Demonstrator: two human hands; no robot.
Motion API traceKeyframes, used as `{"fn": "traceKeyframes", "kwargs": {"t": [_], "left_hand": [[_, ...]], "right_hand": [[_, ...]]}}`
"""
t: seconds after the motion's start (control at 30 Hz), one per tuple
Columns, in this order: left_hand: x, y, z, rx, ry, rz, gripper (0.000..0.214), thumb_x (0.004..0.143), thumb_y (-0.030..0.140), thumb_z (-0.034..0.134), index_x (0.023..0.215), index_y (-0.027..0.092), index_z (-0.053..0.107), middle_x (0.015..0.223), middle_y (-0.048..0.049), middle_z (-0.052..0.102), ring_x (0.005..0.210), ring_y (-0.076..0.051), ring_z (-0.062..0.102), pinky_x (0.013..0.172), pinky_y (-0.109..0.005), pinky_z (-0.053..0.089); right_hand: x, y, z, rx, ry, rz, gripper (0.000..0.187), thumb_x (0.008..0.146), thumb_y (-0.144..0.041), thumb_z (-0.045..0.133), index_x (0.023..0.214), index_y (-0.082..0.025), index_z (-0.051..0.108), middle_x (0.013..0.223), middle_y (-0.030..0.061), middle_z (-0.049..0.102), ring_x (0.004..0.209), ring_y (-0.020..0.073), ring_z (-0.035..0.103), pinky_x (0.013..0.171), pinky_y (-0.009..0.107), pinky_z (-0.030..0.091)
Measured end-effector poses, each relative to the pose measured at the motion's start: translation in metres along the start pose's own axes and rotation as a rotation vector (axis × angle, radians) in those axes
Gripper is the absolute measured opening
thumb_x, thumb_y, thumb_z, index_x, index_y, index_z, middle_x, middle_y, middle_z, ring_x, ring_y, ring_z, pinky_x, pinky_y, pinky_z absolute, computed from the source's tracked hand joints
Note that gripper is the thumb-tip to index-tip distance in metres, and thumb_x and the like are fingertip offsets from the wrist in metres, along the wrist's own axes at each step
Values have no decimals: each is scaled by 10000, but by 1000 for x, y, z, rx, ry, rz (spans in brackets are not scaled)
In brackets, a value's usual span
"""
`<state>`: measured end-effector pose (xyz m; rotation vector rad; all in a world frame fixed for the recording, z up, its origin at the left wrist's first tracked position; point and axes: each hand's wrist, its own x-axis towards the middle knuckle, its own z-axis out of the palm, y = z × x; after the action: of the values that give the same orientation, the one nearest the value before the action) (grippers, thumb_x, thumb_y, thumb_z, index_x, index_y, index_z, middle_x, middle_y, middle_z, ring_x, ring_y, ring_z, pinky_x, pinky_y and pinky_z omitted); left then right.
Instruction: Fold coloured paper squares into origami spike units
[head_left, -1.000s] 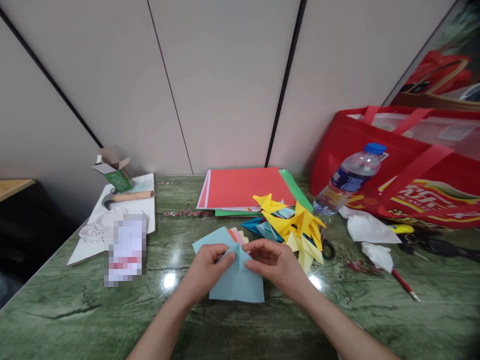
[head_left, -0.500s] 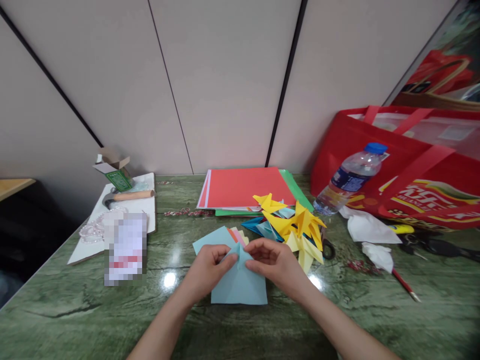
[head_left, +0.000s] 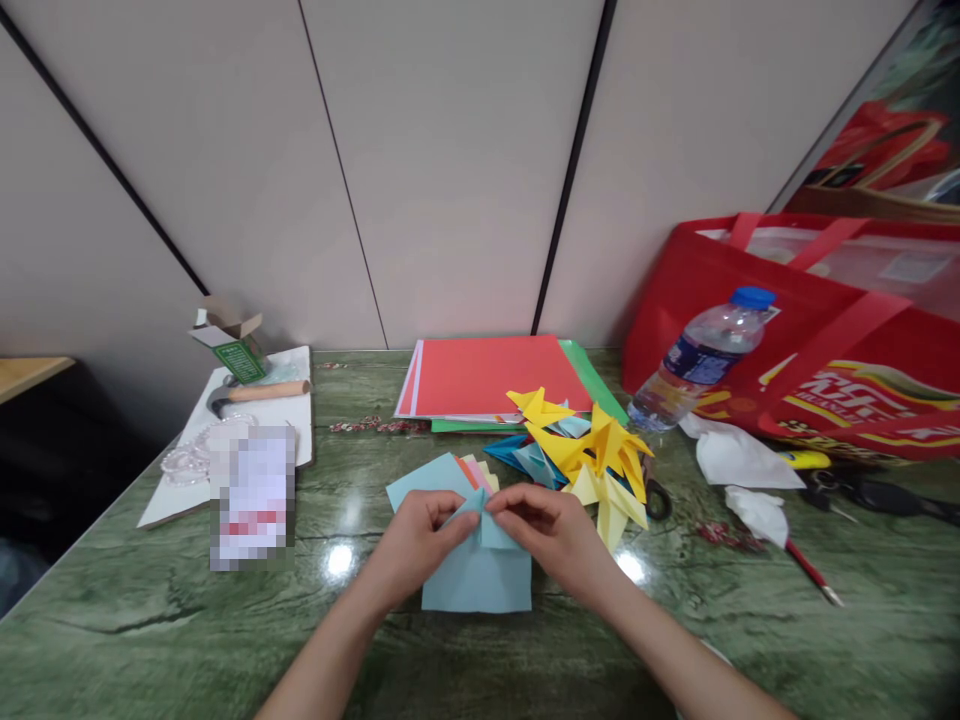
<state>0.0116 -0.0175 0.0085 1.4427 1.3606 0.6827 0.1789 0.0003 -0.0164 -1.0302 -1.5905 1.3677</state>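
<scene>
A sheet of light blue paper [head_left: 474,583], partly folded, lies in front of me on the table. My left hand [head_left: 433,532] pinches its upper left part between thumb and fingers. With thumb and index finger, my right hand [head_left: 541,520] grips a small folded flap [head_left: 501,534] at the upper right. The two thumbs nearly meet at the middle crease. Behind the hands, several loose coloured sheets [head_left: 431,480] fan out, light blue on top. Folded yellow paper pieces [head_left: 606,445] and blue ones [head_left: 512,452] are piled to the right of them.
A stack of red and green paper [head_left: 499,375] lies at the back. Right of it stand a water bottle [head_left: 701,355] and a red bag [head_left: 817,330], with tissues [head_left: 742,455] and a red pen [head_left: 814,572] nearer. On the left, a white board [head_left: 296,430] carries a hammer [head_left: 262,392] and box [head_left: 236,350].
The right side of the paper's top has been folded over into a small squared flap. My right hand has shifted slightly with it; my left hand keeps its place.
</scene>
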Motion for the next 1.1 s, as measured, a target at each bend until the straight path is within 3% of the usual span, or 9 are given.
{"fn": "traceKeyframes", "kwargs": {"t": [0.17,0.33,0.53,0.77,1.1], "left_hand": [[0,1,1,20,3,14,326,735,382,493,517,183,355,515,68,257,482,-75,224,429,-209,169],[-1,2,0,0,-3,-2,321,730,403,505,529,176,399,512,68,293,475,-76,249,429,-209,179],[0,2,1,-10,1,-12,317,705,414,532,532,166,438,507,72,297,480,-77,252,436,-212,179],[-2,1,3,-59,-39,-83,287,699,410,560,590,146,527,469,74,352,439,-71,270,428,-214,162],[-2,2,4,-72,-26,-99,298,674,416,583,557,153,508,429,85,333,406,-61,251,410,-216,139]], "right_hand": [[0,2,1,65,-1,65,145,634,-234,668,764,-174,642,706,6,626,647,138,569,591,251,465],[0,1,0,51,6,61,103,657,-228,644,749,-184,657,712,12,648,662,151,585,611,267,471],[-1,-2,0,-16,-24,-93,138,735,-201,583,811,-216,697,820,39,662,788,180,593,687,288,467],[0,2,0,115,10,72,164,614,-258,705,758,-183,679,719,16,650,672,153,573,607,256,463],[1,2,0,130,31,70,159,592,-271,721,710,-178,666,680,5,638,645,137,570,582,241,466]]}}
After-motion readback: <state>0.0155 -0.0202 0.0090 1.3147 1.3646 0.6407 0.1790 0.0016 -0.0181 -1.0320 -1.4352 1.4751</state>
